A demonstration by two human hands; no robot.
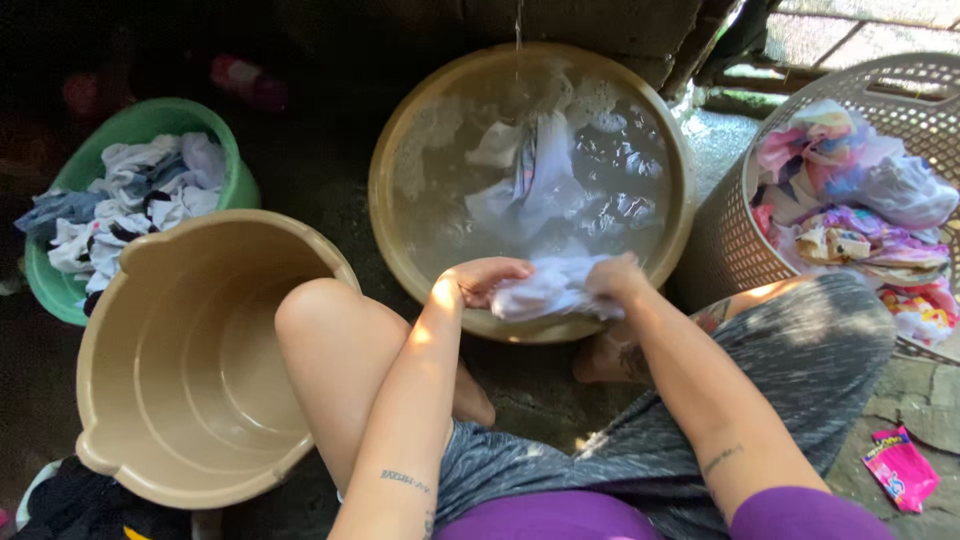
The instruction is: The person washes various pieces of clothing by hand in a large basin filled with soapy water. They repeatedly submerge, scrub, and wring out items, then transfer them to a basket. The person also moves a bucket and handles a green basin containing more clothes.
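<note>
While squatting, both hands, left hand (487,280) & right hand (615,280), are gripping white cloth (552,290) w/ fingers clenched at basin's (385,215) 6 o'clock rim.

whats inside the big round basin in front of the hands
The round basin holds soapy water with foam and soaking light and dark clothes. Anything beneath those clothes is hidden by cloth and murky water.

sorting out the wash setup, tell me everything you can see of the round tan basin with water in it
The round tan basin looks like plastic, wide and shallow, sitting on the dark ground ahead of the knees. It holds soapy water with foam near the far rim and submerged pale garments. A thin stream of water falls in at the top. Left hand and right hand grip a white cloth over its near rim.
</note>
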